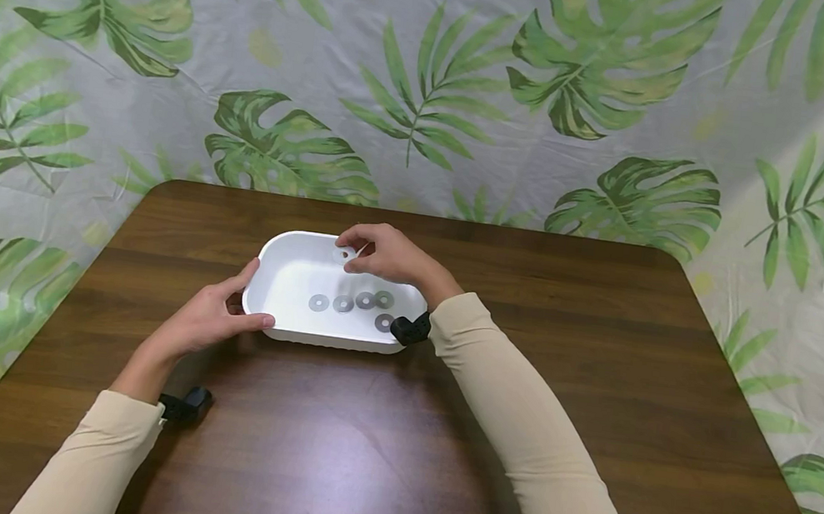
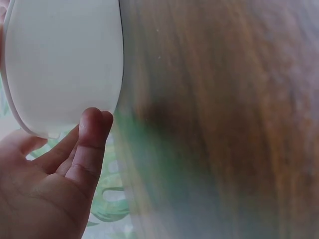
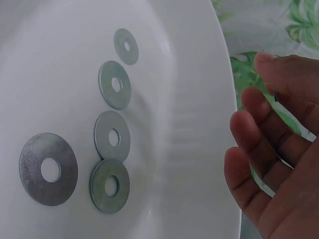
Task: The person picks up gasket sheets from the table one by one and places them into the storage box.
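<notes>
A white plastic tray (image 1: 297, 274) sits on the table, with several flat metal washers lying inside it. My left hand (image 1: 208, 313) grips its left end, thumb on the near rim and fingers at the left side. Over the far part of the tray, my right hand (image 1: 389, 256) pinches one washer (image 1: 339, 257) between thumb and fingers, its hole showing. Below it, a row of washers (image 3: 94, 144) runs along the tray floor, two of them overlapping. A larger, darker washer (image 3: 35, 169) lies beside that row.
The brown wooden table (image 1: 595, 377) extends around the tray on every side. Behind it hangs a pale cloth (image 1: 457, 186) with green leaf prints. A black wrist camera (image 1: 410, 328) on the right arm overlaps the tray's near right corner in the head view.
</notes>
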Demonstrator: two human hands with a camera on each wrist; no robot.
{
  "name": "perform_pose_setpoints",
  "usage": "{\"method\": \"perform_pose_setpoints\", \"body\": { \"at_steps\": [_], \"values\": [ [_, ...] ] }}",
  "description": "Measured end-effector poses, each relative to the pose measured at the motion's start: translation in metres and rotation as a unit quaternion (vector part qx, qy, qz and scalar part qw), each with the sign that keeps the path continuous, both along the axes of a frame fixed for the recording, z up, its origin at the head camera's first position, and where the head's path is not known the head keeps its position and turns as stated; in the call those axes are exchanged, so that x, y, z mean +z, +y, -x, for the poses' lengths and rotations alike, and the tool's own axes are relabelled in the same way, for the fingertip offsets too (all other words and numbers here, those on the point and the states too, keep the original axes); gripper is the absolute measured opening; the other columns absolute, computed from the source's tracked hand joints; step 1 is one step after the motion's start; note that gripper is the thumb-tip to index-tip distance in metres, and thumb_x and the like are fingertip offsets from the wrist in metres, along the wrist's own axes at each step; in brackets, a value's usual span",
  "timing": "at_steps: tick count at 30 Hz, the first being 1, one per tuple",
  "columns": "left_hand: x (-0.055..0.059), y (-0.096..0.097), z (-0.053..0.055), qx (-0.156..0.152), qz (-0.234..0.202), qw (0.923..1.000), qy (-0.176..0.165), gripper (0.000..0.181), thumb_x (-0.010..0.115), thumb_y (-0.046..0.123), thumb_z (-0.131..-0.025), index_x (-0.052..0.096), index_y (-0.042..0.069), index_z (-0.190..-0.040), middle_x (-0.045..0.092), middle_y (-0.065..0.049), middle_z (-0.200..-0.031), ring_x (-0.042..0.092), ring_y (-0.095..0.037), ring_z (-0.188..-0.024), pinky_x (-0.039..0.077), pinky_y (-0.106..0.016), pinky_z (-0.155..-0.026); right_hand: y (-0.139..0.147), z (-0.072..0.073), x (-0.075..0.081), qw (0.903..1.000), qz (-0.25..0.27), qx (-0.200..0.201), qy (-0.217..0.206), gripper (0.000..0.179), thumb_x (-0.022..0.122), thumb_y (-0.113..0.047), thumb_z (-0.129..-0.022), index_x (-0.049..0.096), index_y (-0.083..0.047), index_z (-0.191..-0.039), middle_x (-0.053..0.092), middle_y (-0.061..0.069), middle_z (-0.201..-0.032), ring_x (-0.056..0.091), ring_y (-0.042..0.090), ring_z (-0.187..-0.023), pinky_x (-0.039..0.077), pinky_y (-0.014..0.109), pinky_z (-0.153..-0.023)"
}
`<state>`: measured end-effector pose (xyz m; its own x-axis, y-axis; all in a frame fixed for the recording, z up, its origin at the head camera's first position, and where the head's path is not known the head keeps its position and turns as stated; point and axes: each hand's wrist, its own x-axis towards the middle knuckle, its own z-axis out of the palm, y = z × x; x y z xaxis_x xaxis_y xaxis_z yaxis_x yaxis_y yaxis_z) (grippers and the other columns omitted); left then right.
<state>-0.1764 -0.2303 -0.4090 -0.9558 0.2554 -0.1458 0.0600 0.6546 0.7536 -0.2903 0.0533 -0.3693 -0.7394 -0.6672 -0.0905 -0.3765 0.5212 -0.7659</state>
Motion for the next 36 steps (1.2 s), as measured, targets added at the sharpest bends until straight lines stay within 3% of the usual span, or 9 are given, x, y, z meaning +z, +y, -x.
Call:
{"method": "perform_pose_setpoints", "body": {
  "at_steps": [11,18,27,36],
  "values": [
    [0.000,0.003,0.001,0.000,0.005,1.0000,0.002,0.102,0.076,0.039,-0.087,0.009,0.011,-0.160,0.050,-0.027,-0.146,0.059,-0.026,-0.109,0.044,-0.018,-0.081,-0.002,0.000,0.003,1.0000,-0.004,-0.006,-0.001,0.043,0.070,-0.010,-0.092,0.060,-0.006,-0.134,0.063,0.012,-0.131,0.060,0.026,-0.115,0.050,0.032,-0.097],
    [0.000,0.004,0.001,0.000,0.006,1.0000,0.003,0.103,0.076,0.039,-0.087,0.009,0.011,-0.160,0.049,-0.027,-0.146,0.060,-0.025,-0.109,0.043,-0.017,-0.082,0.005,-0.004,0.018,0.9996,-0.010,-0.014,0.024,0.047,0.070,-0.012,-0.093,0.057,-0.009,-0.138,0.058,0.013,-0.139,0.059,0.029,-0.123,0.047,0.036,-0.103],
    [-0.001,0.003,-0.001,0.004,0.012,0.9999,0.004,0.103,0.076,0.039,-0.087,0.009,0.010,-0.160,0.048,-0.028,-0.147,0.060,-0.024,-0.106,0.043,-0.016,-0.083,0.054,-0.024,0.044,0.9962,-0.038,-0.019,0.076,0.038,0.066,-0.019,-0.096,0.061,-0.012,-0.133,0.062,0.007,-0.131,0.059,0.022,-0.113,0.046,0.040,-0.099],
    [0.000,0.002,-0.002,0.004,-0.001,1.0000,0.007,0.102,0.076,0.036,-0.087,0.009,0.010,-0.160,0.051,-0.028,-0.144,0.060,-0.023,-0.106,0.042,-0.012,-0.080,0.117,-0.044,0.048,0.9942,-0.039,-0.029,0.096,0.037,0.064,-0.018,-0.096,0.060,-0.011,-0.133,0.060,0.007,-0.127,0.062,0.023,-0.108,0.050,0.043,-0.096]
  ]
}}
